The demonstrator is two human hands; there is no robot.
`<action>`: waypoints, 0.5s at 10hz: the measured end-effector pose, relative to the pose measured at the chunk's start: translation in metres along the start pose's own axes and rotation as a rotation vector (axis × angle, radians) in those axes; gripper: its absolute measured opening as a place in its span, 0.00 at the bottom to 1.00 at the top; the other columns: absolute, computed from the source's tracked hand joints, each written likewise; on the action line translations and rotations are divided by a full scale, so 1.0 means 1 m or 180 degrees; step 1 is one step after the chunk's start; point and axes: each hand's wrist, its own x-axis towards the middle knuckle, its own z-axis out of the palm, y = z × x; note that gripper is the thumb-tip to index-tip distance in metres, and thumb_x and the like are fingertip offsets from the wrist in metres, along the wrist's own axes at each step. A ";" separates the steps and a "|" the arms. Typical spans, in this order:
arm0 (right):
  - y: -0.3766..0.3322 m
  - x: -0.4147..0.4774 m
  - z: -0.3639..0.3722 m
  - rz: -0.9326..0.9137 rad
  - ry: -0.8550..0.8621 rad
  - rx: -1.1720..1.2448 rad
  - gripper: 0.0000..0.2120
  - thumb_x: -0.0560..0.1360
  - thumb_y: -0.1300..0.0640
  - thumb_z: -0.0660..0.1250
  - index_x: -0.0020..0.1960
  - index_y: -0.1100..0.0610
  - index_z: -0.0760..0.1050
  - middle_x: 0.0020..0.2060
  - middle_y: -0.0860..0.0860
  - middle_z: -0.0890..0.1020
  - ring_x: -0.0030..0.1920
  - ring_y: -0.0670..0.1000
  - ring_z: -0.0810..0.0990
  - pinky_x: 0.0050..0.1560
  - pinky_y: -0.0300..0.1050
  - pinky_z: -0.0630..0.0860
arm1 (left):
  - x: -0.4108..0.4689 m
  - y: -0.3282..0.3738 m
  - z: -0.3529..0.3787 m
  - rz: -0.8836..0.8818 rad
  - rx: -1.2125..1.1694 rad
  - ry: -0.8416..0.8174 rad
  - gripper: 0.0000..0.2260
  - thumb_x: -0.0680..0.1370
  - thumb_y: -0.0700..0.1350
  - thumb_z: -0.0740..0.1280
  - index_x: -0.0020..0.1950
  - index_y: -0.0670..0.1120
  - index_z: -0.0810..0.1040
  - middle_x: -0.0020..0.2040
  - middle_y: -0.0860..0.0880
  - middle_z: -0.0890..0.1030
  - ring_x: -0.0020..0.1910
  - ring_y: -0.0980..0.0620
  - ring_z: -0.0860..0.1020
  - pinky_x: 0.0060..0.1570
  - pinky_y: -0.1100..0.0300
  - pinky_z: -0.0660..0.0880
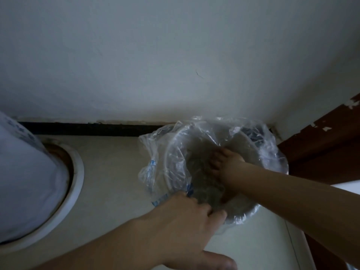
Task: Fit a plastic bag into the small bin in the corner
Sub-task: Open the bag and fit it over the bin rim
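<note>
A small round white bin (171, 152) stands on the floor in the corner, where the wall meets a brown door. A clear plastic bag (155, 168) with blue print lies inside it and spills over the rim all around. My right hand (226, 168) is down inside the bin, fingers spread, pressing the bag against the bottom. My left hand (187, 221) is at the near rim, with its fingers pinching the bag's edge there. The bin's bottom is dim and mostly hidden by the plastic and my right hand.
A large white round object (25, 182) sits on a white ring (76, 184) at the left. The pale wall (175, 65) with a dark skirting strip (87, 128) runs behind. A brown door (321, 149) with chipped paint stands at the right.
</note>
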 end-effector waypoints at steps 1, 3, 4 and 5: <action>-0.006 0.020 0.021 -0.0433 -0.0699 -0.3015 0.48 0.59 0.76 0.63 0.76 0.65 0.48 0.77 0.60 0.52 0.76 0.56 0.51 0.58 0.19 0.46 | 0.001 -0.001 0.003 0.0008 0.0055 0.0059 0.38 0.71 0.72 0.45 0.71 0.48 0.56 0.57 0.42 0.77 0.49 0.40 0.76 0.53 0.42 0.70; -0.005 -0.004 -0.005 -0.0427 0.0568 0.0409 0.33 0.74 0.37 0.59 0.74 0.51 0.61 0.73 0.54 0.65 0.72 0.59 0.58 0.73 0.58 0.50 | -0.001 -0.001 0.001 -0.0125 0.0145 0.0127 0.37 0.72 0.73 0.46 0.69 0.48 0.61 0.55 0.44 0.77 0.49 0.42 0.76 0.51 0.45 0.71; 0.004 -0.018 0.003 -0.0672 0.1064 0.1433 0.23 0.76 0.48 0.61 0.70 0.51 0.66 0.64 0.55 0.75 0.64 0.58 0.72 0.63 0.55 0.69 | -0.005 0.000 -0.007 -0.0225 0.0368 0.0358 0.38 0.72 0.72 0.44 0.69 0.46 0.66 0.60 0.46 0.78 0.58 0.44 0.75 0.62 0.45 0.67; 0.018 -0.048 0.019 -0.0647 0.2367 0.1882 0.20 0.75 0.54 0.59 0.67 0.51 0.71 0.61 0.53 0.78 0.60 0.57 0.76 0.60 0.54 0.74 | -0.009 -0.013 -0.021 -0.0391 0.0565 0.0975 0.33 0.76 0.68 0.45 0.61 0.47 0.76 0.56 0.47 0.82 0.59 0.45 0.76 0.67 0.49 0.58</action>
